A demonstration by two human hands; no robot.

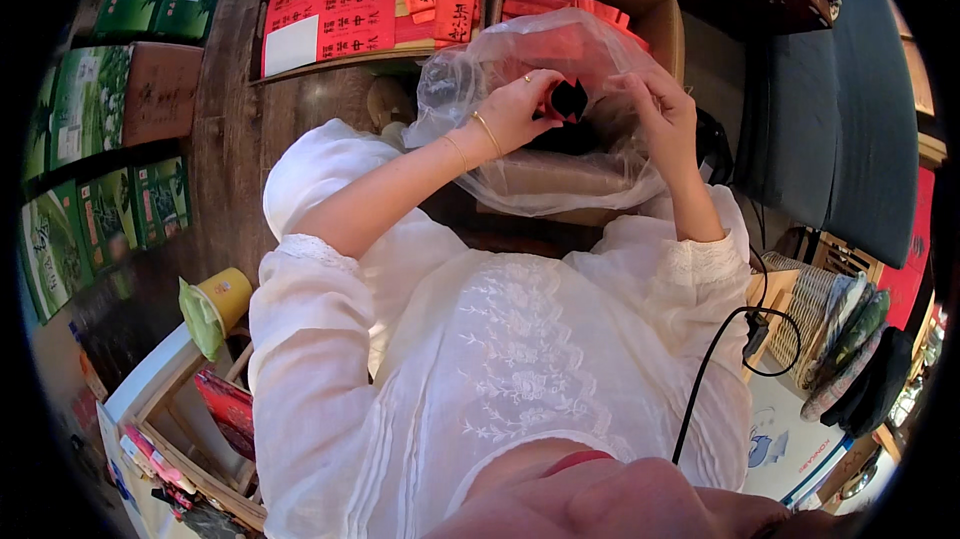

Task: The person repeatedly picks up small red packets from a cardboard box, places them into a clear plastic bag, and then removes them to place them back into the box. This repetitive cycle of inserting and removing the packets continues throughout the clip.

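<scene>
Left hand (522, 111), fingers curled and thumb closed in, grips a small black packet (569, 99) with red along its side, held at the mouth of a clear plastic bag (448, 89). Across the far left, green boxes (88, 99) stand in rows, with a brown box (162, 94) beside them, next to the dark wooden floor (225, 79). Lower down, a yellow cup (226, 296) leans on its side with a light green bag (203, 324) at its rim. Further right, toward the top, red paper slips (350, 24) with black writing lie side by side on a flat board. Beside these, an open cardboard box (660, 24) has more red packets (595, 11) in it, and the plastic bag spreads over its near side, something dark inside. Right hand (668, 119) is at the bag's right edge, thumb and bent fingers close together; I cannot tell whether they pinch the film. A black cable (696, 379) loops down near the right sleeve, and a wicker basket (792, 339) of folded cloths (850, 339) sits beyond it, below a blue-grey seat (850, 109).
</scene>
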